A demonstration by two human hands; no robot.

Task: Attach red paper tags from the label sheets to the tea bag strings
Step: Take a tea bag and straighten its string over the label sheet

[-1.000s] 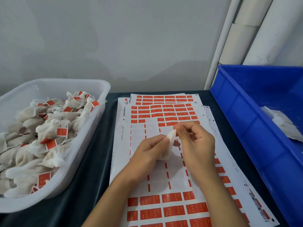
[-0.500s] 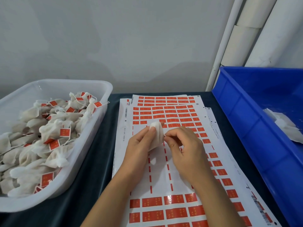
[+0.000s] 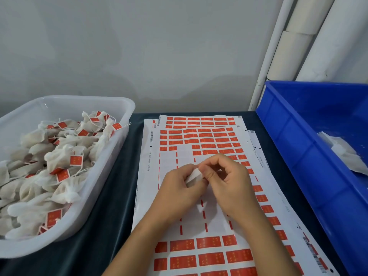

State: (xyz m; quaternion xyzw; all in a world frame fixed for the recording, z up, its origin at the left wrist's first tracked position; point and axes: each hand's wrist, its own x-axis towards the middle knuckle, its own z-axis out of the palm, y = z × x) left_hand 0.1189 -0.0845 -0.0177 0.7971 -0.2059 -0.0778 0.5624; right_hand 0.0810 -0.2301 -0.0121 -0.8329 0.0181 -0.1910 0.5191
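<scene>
Head view. Landmark: the label sheets (image 3: 199, 176), stacked on the dark table (image 3: 111, 196). Above the sheets' middle, the left hand (image 3: 179, 188) grips a white tea bag (image 3: 194, 175), fingers curled round it. The right hand (image 3: 229, 182) meets it, fingertips pinched at the bag's upper edge. Left of the sheets, a white tub (image 3: 111, 156) holds tagged bags. Right of them stands a blue crate (image 3: 298, 156).
</scene>
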